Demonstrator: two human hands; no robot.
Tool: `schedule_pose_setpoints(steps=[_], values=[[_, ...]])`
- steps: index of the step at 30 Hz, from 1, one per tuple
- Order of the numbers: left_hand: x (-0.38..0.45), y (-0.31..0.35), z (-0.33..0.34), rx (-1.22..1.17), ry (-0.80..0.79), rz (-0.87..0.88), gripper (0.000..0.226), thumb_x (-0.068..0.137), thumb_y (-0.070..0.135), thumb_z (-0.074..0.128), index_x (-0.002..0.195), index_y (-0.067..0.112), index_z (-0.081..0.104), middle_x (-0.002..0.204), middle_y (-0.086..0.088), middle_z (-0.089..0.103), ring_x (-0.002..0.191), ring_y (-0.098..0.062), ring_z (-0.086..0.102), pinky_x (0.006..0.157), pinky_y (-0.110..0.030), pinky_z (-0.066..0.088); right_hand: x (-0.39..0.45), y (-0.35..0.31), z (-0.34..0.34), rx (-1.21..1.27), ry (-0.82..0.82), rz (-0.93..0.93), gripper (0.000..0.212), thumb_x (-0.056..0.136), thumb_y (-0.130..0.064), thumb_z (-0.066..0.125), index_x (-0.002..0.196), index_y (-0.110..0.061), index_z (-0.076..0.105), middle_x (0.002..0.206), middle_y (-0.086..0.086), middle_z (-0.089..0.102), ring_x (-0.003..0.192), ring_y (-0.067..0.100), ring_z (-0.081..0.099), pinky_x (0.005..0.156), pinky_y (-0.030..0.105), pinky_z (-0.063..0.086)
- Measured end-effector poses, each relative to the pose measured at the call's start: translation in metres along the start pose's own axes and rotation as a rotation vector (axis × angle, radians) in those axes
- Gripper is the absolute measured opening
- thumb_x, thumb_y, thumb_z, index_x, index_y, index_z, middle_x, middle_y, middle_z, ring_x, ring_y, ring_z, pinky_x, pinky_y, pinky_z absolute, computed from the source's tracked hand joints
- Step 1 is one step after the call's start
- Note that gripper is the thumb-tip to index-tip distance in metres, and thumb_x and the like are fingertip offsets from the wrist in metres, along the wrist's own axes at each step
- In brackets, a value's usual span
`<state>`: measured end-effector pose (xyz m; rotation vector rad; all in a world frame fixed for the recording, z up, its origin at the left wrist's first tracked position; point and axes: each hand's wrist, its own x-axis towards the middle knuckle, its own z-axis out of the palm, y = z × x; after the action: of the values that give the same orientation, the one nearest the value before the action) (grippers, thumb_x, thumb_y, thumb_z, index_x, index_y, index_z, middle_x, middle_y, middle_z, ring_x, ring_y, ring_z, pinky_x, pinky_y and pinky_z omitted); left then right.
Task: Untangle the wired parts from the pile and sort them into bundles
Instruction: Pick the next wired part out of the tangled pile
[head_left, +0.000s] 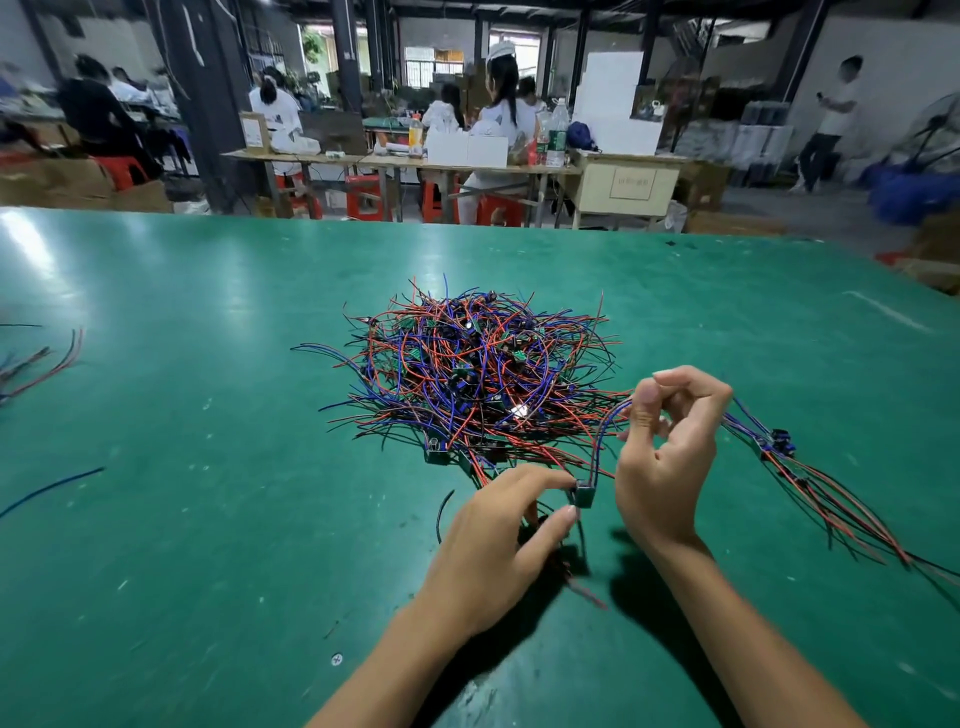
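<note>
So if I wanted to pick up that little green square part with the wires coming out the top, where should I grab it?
Pinch the small green part by its flat sides, coming from below and the near side, as the left hand does now. Its wires rise from the top edge toward the right hand, so the top is crowded, while the body is probably firmer than the thin wires.

A tangled pile (475, 382) of red, blue and black wires with small dark parts lies at table centre, one small part (584, 494) raised at its 5 o'clock, a straightened bundle (810, 483) at 4 o'clock.
</note>
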<state>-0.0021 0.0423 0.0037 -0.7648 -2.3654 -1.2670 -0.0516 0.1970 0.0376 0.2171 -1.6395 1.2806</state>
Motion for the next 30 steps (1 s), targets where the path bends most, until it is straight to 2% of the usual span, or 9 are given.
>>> schedule_pose_setpoints(steps=[4, 7, 10, 14, 18, 21, 25, 28, 30], values=[[0.0, 0.002, -0.001, 0.038, 0.181, 0.022, 0.02, 0.097, 0.032, 0.06, 0.116, 0.028, 0.065, 0.112, 0.021, 0.065, 0.096, -0.002, 0.062, 0.088, -0.021, 0.042, 0.003, 0.0, -0.005, 0.022, 0.029, -0.071, 0.026, 0.104, -0.022, 0.049, 0.111, -0.047, 0.043, 0.095, -0.023, 0.062, 0.085, 0.011, 0.066, 0.07, 0.038, 0.051], [0.002, 0.004, -0.003, -0.032, 0.379, 0.057, 0.019, 0.097, 0.025, 0.058, 0.116, 0.022, 0.064, 0.106, 0.016, 0.064, 0.099, -0.004, 0.062, 0.087, -0.02, 0.045, 0.006, 0.001, -0.009, 0.0, 0.028, -0.109, 0.027, 0.103, -0.017, 0.053, 0.114, -0.042, 0.049, 0.109, 0.0, 0.069, 0.106, 0.014, 0.068, 0.072, 0.032, 0.052], [0.005, 0.004, -0.007, -0.075, 0.49, 0.133, 0.02, 0.099, 0.017, 0.057, 0.118, 0.014, 0.06, 0.122, 0.01, 0.065, 0.11, -0.008, 0.064, 0.093, -0.021, 0.047, 0.005, 0.0, -0.013, -0.164, -0.033, -0.335, 0.018, 0.094, -0.009, 0.065, 0.11, -0.017, 0.063, 0.119, 0.008, 0.057, 0.121, 0.014, 0.054, 0.087, 0.035, 0.05], [0.004, 0.0, -0.014, 0.003, 0.547, 0.178, 0.022, 0.1, 0.02, 0.059, 0.121, 0.019, 0.057, 0.131, 0.016, 0.062, 0.116, -0.008, 0.064, 0.099, -0.023, 0.047, -0.004, -0.01, -0.012, -0.21, -0.317, -0.557, 0.013, 0.091, -0.019, 0.066, 0.1, -0.014, 0.073, 0.106, 0.001, 0.06, 0.105, 0.017, 0.055, 0.089, 0.036, 0.046], [0.001, -0.007, -0.017, 0.123, 0.565, 0.182, 0.023, 0.098, 0.023, 0.058, 0.121, 0.02, 0.055, 0.117, 0.015, 0.06, 0.108, -0.01, 0.061, 0.097, -0.023, 0.047, -0.022, -0.02, -0.004, -0.011, -0.555, -0.325, 0.031, 0.093, -0.031, 0.06, 0.116, -0.011, 0.066, 0.094, -0.002, 0.063, 0.088, 0.02, 0.06, 0.08, 0.03, 0.046], [0.002, -0.009, -0.017, 0.221, 0.54, 0.273, 0.024, 0.098, 0.02, 0.059, 0.121, 0.016, 0.054, 0.119, 0.006, 0.061, 0.118, -0.007, 0.055, 0.1, -0.027, 0.046, -0.032, -0.023, 0.003, 0.055, -0.528, -0.139, 0.027, 0.095, -0.04, 0.062, 0.111, -0.019, 0.065, 0.085, -0.005, 0.063, 0.079, 0.015, 0.061, 0.071, 0.025, 0.047], [0.006, -0.007, -0.016, 0.265, 0.526, 0.295, 0.024, 0.096, 0.011, 0.062, 0.118, 0.013, 0.054, 0.12, -0.004, 0.067, 0.121, -0.009, 0.058, 0.096, -0.033, 0.049, -0.032, -0.022, 0.009, 0.134, -0.448, -0.02, 0.017, 0.094, -0.031, 0.065, 0.103, -0.019, 0.071, 0.087, -0.004, 0.07, 0.078, 0.011, 0.066, 0.065, 0.029, 0.053], [0.006, -0.006, -0.015, 0.251, 0.498, 0.256, 0.021, 0.098, 0.015, 0.06, 0.118, 0.014, 0.057, 0.124, 0.0, 0.068, 0.122, -0.005, 0.057, 0.096, -0.035, 0.048, -0.03, -0.024, 0.011, 0.318, -0.488, 0.268, 0.019, 0.095, -0.03, 0.063, 0.106, -0.019, 0.074, 0.097, -0.003, 0.076, 0.083, 0.013, 0.071, 0.07, 0.026, 0.055], [0.006, -0.005, -0.016, 0.244, 0.478, 0.14, 0.023, 0.101, 0.023, 0.055, 0.123, 0.018, 0.058, 0.125, 0.007, 0.066, 0.121, 0.001, 0.051, 0.097, -0.033, 0.045, -0.028, -0.025, 0.012, 0.483, -0.502, 0.452, 0.018, 0.096, -0.023, 0.062, 0.106, -0.015, 0.075, 0.09, 0.003, 0.075, 0.076, 0.014, 0.069, 0.068, 0.024, 0.054]])
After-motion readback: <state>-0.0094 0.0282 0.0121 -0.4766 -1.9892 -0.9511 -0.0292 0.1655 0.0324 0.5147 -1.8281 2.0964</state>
